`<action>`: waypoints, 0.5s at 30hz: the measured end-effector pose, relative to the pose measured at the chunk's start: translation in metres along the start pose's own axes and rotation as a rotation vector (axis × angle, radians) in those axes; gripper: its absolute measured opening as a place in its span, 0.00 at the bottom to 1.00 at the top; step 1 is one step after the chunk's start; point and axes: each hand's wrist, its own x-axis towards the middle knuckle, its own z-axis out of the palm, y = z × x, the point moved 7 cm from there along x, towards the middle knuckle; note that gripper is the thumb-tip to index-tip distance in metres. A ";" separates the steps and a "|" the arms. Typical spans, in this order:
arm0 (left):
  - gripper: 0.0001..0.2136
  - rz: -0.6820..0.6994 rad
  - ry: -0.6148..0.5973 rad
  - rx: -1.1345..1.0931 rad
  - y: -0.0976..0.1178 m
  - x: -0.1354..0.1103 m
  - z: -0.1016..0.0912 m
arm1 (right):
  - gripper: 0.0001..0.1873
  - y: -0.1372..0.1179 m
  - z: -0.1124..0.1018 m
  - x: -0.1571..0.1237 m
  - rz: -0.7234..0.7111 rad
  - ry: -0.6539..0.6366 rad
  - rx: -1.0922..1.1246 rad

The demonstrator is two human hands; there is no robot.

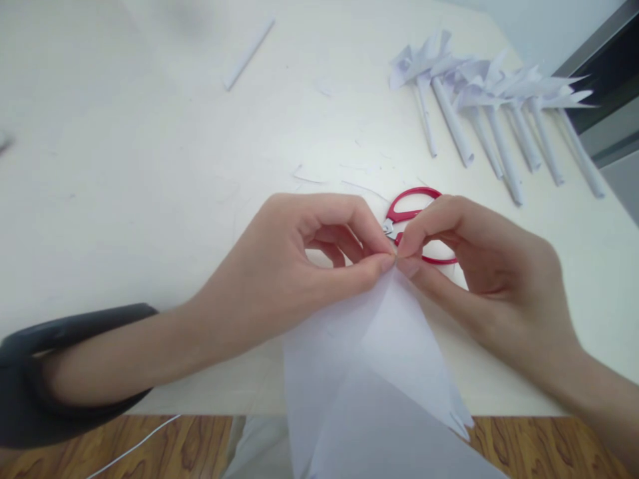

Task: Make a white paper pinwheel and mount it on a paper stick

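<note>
A white sheet of paper [359, 372] hangs from my fingertips over the near edge of the table, with creases and a jagged bit at its lower right. My left hand [309, 259] pinches its top corner between thumb and forefinger. Right beside it, thumb and forefinger of my right hand [479, 279] pinch the same tip. Behind my fingers lie red-handled scissors [417, 191], partly covered by my right hand; their blades are mostly hidden.
Several white paper pinwheels [469, 83] on rolled paper sticks lie in a row at the back right. One loose rolled paper stick [249, 54] rests farther back on the white table [124, 166]. Thin paper scraps [309, 178] are scattered behind my hands. A white cable [134, 449] crosses the wooden floor.
</note>
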 end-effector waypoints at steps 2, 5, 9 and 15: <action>0.04 0.021 0.006 0.023 0.002 0.000 0.000 | 0.06 0.005 0.001 0.002 0.048 -0.008 0.033; 0.04 0.072 -0.015 0.043 0.008 -0.003 0.004 | 0.05 0.013 0.004 0.007 0.114 -0.044 0.059; 0.05 0.069 -0.065 0.022 0.010 -0.006 0.011 | 0.06 0.015 0.005 0.011 0.129 -0.070 0.122; 0.04 -0.137 -0.026 -0.241 -0.008 -0.003 0.004 | 0.06 -0.002 -0.005 0.004 -0.076 0.000 0.090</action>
